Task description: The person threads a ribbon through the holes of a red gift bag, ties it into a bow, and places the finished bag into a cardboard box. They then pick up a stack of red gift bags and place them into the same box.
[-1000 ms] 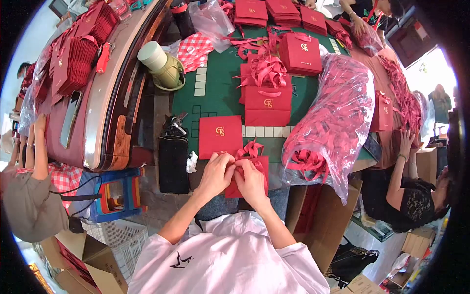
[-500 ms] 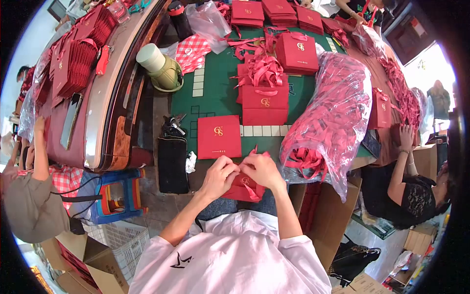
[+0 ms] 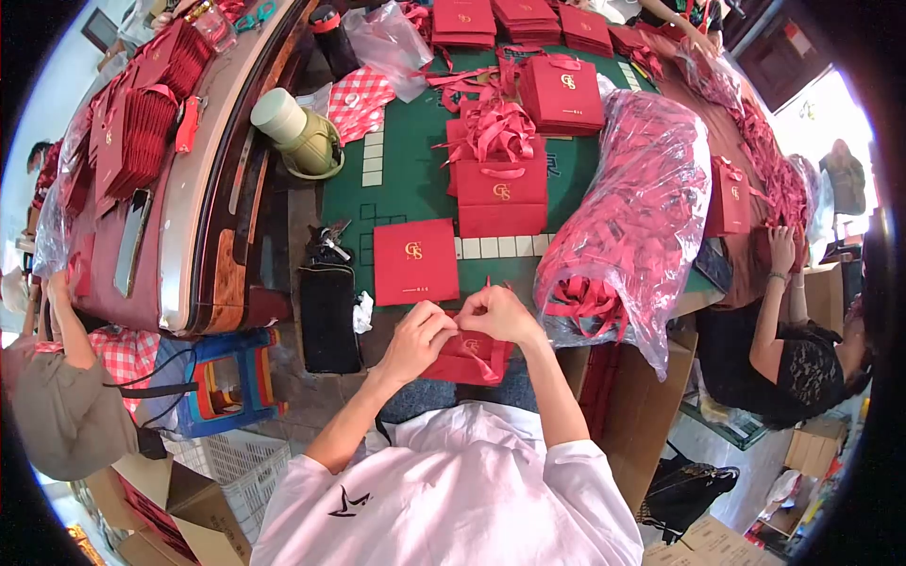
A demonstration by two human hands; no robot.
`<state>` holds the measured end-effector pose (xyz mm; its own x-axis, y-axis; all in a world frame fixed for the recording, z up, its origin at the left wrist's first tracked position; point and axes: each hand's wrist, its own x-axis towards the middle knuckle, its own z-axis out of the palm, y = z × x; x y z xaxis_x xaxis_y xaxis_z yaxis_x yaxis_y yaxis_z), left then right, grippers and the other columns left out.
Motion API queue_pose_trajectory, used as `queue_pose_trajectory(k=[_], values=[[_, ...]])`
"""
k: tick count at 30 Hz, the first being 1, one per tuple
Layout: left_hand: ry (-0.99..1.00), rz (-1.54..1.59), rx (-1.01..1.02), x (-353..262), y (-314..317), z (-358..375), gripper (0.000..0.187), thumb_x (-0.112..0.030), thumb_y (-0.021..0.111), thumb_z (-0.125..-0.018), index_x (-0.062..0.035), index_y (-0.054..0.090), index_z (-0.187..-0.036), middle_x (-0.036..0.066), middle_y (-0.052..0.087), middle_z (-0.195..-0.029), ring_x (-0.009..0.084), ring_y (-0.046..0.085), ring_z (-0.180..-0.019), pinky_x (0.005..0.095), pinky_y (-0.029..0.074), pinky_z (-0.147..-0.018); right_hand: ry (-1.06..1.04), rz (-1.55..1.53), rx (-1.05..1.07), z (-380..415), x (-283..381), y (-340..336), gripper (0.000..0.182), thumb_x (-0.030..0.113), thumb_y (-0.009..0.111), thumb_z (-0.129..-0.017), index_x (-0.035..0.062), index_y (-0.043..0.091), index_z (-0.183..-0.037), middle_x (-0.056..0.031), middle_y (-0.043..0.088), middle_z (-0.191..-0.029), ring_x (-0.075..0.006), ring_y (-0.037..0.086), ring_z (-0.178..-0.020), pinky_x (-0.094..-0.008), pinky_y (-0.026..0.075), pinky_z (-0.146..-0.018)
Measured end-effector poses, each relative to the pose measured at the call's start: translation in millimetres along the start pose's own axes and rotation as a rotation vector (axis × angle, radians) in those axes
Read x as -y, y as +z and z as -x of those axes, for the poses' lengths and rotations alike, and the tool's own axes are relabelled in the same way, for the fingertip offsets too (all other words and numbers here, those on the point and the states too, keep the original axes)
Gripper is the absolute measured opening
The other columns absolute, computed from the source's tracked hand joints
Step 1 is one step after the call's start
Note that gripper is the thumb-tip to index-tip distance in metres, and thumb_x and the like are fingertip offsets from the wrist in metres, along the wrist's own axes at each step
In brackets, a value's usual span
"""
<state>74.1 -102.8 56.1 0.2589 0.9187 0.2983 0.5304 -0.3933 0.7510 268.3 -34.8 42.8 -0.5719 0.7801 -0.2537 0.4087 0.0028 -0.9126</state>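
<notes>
Both hands meet at near edge of counter, over lap. Left hand and right hand each in narrow pinch grip on top edge of small red gift bag, fingertips touching. Bag tilted, gold logo up, red ribbon handle trailing at its lower side. Flat red bag lies just beyond hands. Plastic sack of red ribbons to right. Black pouch to left.

Green-lidded jar, black pouch, plastic sack of red ribbons.
</notes>
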Motion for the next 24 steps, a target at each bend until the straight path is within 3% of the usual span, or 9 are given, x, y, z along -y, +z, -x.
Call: queue_pose_trajectory(k=[6, 7, 8, 10, 11, 15, 17, 22, 24], values=[[-0.114, 0.046, 0.017, 8, 1, 1, 0.012, -0.003, 0.073, -0.08, -0.0028, 0.065, -0.088, 0.008, 0.056, -0.085, 0.0203, 0.059, -0.068, 0.0315, 0.048, -0.06, 0.089, -0.201, -0.473, -22, 1, 10, 0.018, 0.02, 0.073, -0.081, 0.0022, 0.073, -0.081, -0.0067, 0.068, -0.067, -0.0102, 0.064, -0.066, -0.0309, 0.05, -0.061], [-0.151, 0.04, 0.025, 10, 0, 1, 0.012, -0.004, 0.073, -0.081, -0.0022, 0.065, -0.09, 0.008, 0.056, -0.085, 0.0183, 0.059, -0.065, 0.0302, 0.047, -0.058, 0.098, -0.144, -0.464, -21, 3, 8, 0.02, 0.023, 0.073, -0.083, 0.0029, 0.073, -0.085, -0.0091, 0.068, -0.068, -0.0167, 0.066, -0.064, -0.033, 0.05, -0.06], [-0.149, 0.039, 0.025, 12, -1, 0, 0.012, -0.004, 0.073, -0.081, -0.0022, 0.065, -0.09, 0.008, 0.056, -0.085, 0.0183, 0.059, -0.065, 0.0302, 0.047, -0.058, 0.097, -0.144, -0.466, -19, 1, 7, 0.02, 0.023, 0.073, -0.083, 0.0029, 0.073, -0.085, -0.0091, 0.068, -0.068, -0.0167, 0.066, -0.064, -0.033, 0.05, -0.06], [-0.273, 0.064, -0.04, 14, -1, -2, 0.015, -0.006, 0.073, -0.081, -0.0019, 0.065, -0.093, 0.008, 0.057, -0.085, 0.0165, 0.058, -0.062, 0.0295, 0.047, -0.057, -0.113, 0.097, -0.631, -11, -5, 2, 0.021, 0.024, 0.073, -0.084, 0.0035, 0.073, -0.086, -0.0127, 0.069, -0.07, -0.0249, 0.068, -0.064, -0.0354, 0.051, -0.059], [-0.282, 0.094, -0.105, 19, 3, -2, 0.017, -0.008, 0.074, -0.082, -0.0028, 0.065, -0.095, 0.007, 0.06, -0.083, 0.0148, 0.057, -0.06, 0.0294, 0.046, -0.055, -0.07, 0.108, -0.649, -5, -4, -3, 0.022, 0.026, 0.073, -0.084, 0.0042, 0.073, -0.086, -0.0146, 0.069, -0.073, -0.0297, 0.068, -0.066, -0.0375, 0.052, -0.06], [-0.445, 0.049, -0.103, 13, 3, -16, 0.02, -0.011, 0.074, -0.082, -0.0044, 0.063, -0.098, 0.008, 0.064, -0.08, 0.0235, 0.065, -0.074, 0.0337, 0.05, -0.062, 0.139, 0.222, -0.535, 13, 18, -10, 0.023, 0.028, 0.075, -0.081, 0.0054, 0.071, -0.081, -0.0122, 0.069, -0.073, -0.0291, 0.069, -0.067, -0.0389, 0.053, -0.061], [-0.317, -0.135, -0.124, 15, 12, -22, 0.026, -0.015, 0.076, -0.08, -0.0061, 0.063, -0.1, 0.007, 0.068, -0.08, 0.0233, 0.061, -0.068, 0.0362, 0.049, -0.061, 0.144, 0.287, -0.504, 9, 16, 0, 0.022, 0.028, 0.076, -0.079, 0.0058, 0.071, -0.08, -0.0118, 0.069, -0.071, -0.0298, 0.069, -0.067, -0.0395, 0.054, -0.061], [-0.302, -0.219, -0.034, 20, 29, -28, 0.027, -0.012, 0.077, -0.076, -0.0069, 0.06, -0.096, 0.01, 0.068, -0.08, 0.0304, 0.062, -0.076, 0.042, 0.048, -0.07, 0.058, 0.511, -0.52, -4, -8, 24, 0.02, 0.026, 0.076, -0.076, 0.0067, 0.07, -0.077, -0.0132, 0.068, -0.079, -0.0326, 0.068, -0.074, -0.042, 0.054, -0.064], [-0.342, -0.194, -0.052, 22, 32, -25, 0.025, -0.011, 0.075, -0.076, -0.0065, 0.06, -0.096, 0.01, 0.068, -0.079, 0.0315, 0.062, -0.079, 0.0434, 0.049, -0.071, 0.066, 0.489, -0.502, -2, -10, 24, 0.019, 0.023, 0.075, -0.077, 0.0063, 0.069, -0.083, -0.0145, 0.067, -0.083, -0.0344, 0.067, -0.076, -0.0428, 0.053, -0.065]])
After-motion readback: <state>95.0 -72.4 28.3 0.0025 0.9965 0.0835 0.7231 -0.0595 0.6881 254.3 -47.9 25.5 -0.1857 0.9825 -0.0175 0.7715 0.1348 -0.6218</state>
